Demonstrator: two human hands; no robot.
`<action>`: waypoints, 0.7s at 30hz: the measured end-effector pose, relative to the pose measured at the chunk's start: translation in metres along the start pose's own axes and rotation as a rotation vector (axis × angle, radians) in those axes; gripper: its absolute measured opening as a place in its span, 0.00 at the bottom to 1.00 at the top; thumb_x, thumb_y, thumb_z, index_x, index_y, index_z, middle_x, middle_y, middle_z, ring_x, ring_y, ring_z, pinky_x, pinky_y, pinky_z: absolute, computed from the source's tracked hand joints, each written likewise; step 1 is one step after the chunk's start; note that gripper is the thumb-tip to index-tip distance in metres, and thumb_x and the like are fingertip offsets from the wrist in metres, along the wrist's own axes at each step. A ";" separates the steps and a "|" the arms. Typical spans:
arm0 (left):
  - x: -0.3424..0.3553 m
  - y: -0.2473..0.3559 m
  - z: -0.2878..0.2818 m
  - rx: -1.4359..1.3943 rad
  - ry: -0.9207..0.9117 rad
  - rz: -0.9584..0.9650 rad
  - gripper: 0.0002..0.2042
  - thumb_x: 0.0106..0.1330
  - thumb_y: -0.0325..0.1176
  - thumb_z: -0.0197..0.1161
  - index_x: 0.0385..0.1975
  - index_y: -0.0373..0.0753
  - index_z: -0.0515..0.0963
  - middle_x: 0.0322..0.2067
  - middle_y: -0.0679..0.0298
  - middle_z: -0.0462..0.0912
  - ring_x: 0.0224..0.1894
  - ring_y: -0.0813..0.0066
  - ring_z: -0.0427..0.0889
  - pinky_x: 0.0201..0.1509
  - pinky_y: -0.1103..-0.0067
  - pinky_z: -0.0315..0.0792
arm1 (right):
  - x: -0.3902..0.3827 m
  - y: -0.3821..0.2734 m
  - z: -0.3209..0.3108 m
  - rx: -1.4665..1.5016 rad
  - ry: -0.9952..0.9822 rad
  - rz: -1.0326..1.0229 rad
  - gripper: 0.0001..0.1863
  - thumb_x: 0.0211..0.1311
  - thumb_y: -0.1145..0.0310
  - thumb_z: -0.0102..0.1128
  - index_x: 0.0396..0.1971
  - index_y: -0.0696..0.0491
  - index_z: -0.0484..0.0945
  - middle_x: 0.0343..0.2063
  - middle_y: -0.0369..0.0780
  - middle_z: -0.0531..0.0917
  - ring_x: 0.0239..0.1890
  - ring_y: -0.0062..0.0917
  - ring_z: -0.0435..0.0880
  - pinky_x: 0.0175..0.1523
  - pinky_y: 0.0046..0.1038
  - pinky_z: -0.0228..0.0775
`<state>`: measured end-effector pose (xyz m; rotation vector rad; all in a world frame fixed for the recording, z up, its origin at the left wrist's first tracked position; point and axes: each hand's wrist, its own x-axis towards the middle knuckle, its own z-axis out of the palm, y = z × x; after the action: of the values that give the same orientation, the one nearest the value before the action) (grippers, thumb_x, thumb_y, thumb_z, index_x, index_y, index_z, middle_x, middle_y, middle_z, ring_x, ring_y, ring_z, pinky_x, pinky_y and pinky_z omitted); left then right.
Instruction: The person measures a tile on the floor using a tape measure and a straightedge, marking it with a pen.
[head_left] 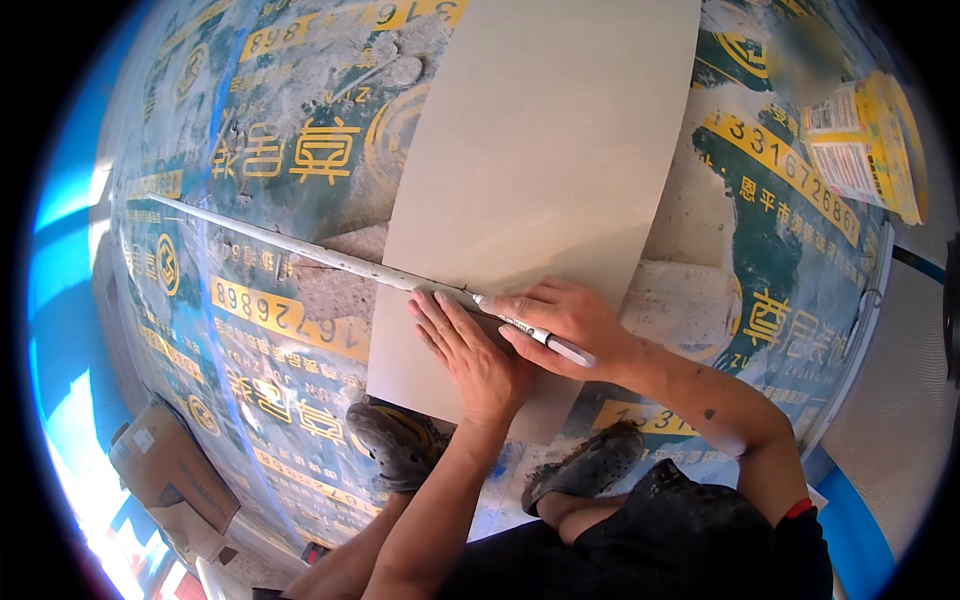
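A large beige board or tile (535, 130) lies on the printed floor covering. A long thin, dirty white straightedge (300, 250) crosses it and runs out to the upper left. My left hand (462, 358) lies with fingers stretched over the straightedge and board, pressing near the board's left edge. My right hand (565, 325) grips a white marker (563, 345), its tip on the board at the straightedge, just right of my left fingertips. The straightedge's right end is hidden by my hands.
A yellow bucket (868, 150) stands at upper right. A torn cardboard box (175, 470) sits at lower left. My feet in dark clogs (580, 460) are just below the board. Scraps (405, 70) lie at upper left, and a ledge edge runs along the right.
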<state>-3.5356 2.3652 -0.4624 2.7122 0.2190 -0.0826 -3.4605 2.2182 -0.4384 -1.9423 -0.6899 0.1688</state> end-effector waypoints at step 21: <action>0.002 0.006 -0.004 0.077 0.025 0.026 0.61 0.54 0.68 0.63 0.69 0.20 0.41 0.70 0.30 0.41 0.74 0.34 0.37 0.75 0.49 0.37 | -0.090 -0.027 -0.086 -0.053 -0.054 0.359 0.15 0.52 0.75 0.64 0.42 0.56 0.83 0.26 0.40 0.83 0.30 0.33 0.82 0.39 0.31 0.73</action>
<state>-3.5322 2.3620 -0.4565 2.7928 0.1910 -0.0506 -3.5102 2.1108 -0.3909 -2.1061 -0.3776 0.4286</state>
